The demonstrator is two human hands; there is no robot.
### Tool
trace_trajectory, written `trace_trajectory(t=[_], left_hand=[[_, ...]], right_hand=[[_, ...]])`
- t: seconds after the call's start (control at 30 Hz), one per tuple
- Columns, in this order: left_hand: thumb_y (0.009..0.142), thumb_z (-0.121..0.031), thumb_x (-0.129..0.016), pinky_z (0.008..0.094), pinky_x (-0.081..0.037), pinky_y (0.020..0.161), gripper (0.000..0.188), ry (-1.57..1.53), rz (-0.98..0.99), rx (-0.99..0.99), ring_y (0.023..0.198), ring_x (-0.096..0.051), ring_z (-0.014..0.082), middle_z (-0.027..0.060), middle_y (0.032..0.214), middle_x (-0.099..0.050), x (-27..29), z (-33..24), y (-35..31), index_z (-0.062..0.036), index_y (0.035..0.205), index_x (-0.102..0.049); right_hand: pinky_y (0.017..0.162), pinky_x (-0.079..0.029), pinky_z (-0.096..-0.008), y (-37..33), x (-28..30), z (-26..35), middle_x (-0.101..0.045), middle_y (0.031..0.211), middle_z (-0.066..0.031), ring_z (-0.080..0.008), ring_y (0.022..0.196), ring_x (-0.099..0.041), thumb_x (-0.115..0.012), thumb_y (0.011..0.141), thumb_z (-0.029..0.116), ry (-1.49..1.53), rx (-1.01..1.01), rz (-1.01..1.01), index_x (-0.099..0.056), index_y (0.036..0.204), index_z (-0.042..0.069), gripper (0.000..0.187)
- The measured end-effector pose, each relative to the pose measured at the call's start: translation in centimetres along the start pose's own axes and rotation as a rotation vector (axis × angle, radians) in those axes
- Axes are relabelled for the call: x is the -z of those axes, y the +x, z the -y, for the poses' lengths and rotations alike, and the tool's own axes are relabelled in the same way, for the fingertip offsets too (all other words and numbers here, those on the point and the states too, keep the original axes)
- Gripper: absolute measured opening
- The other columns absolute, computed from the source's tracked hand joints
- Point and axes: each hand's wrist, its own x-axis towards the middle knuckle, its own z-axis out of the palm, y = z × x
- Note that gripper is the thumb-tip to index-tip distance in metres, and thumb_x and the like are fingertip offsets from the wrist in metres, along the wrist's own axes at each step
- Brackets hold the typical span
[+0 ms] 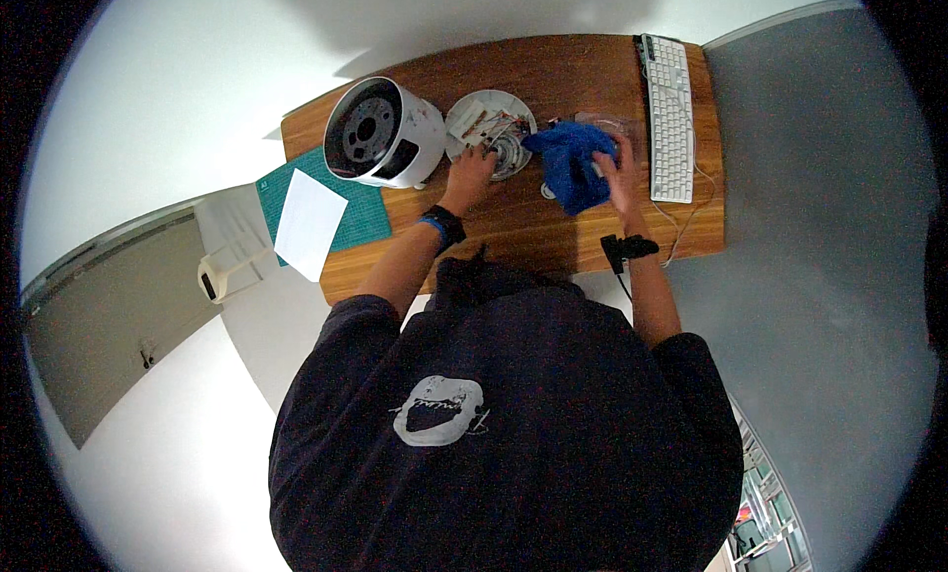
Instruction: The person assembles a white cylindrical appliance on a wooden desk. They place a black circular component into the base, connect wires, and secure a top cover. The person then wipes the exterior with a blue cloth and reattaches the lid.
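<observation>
My left hand is at the near edge of a round white appliance base, its fingers curled against it. A pale block, loose wires and a round metal-looking part sit inside this base. A blue cloth is bunched up in my right hand, with the fingers closed on its right side. Under the cloth, part of a small white round thing shows; the rest is hidden. Left of the base stands a white cylindrical appliance housing, tilted in view so that its dark perforated round face shows.
A white keyboard with a cable lies along the right of the wooden table. On the left, a white paper sheet lies over a green cutting mat. Beyond the table's left edge is a cream-coloured device.
</observation>
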Motion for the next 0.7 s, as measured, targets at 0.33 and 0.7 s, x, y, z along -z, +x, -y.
trace_trajectory(t=[0.33, 0.7], left_hand=[[0.09, -0.029, -0.071, 0.0548, -0.054, 0.084, 0.049, -0.247, 0.067, 0.093, 0.097, -0.067, 0.0441, 0.0248, 0.104, -0.069, 2.2, 1.6, -0.5, -0.0049, 0.128, -0.053], [0.091, -0.026, -0.066, 0.0538, -0.056, 0.072, 0.052, -0.213, 0.057, -0.012, 0.085, -0.068, 0.0442, 0.024, 0.085, -0.07, 3.5, 1.3, -0.2, 0.0015, 0.132, -0.049]], right_hand=[[0.097, -0.052, -0.0481, 0.9, -4.8, 3.0, -0.066, 0.126, -0.0245, -0.0384, 0.114, -0.066, -0.063, 0.1, 0.039, -0.023, -0.212, 0.386, -0.056, 0.137, 0.006, 0.05], [0.092, -0.052, -0.054, 20.0, -9.6, -10.6, -0.065, 0.122, -0.0258, -0.0452, 0.106, -0.065, -0.058, 0.097, 0.022, -0.794, 0.314, -0.148, -0.064, 0.118, 0.001, 0.031]])
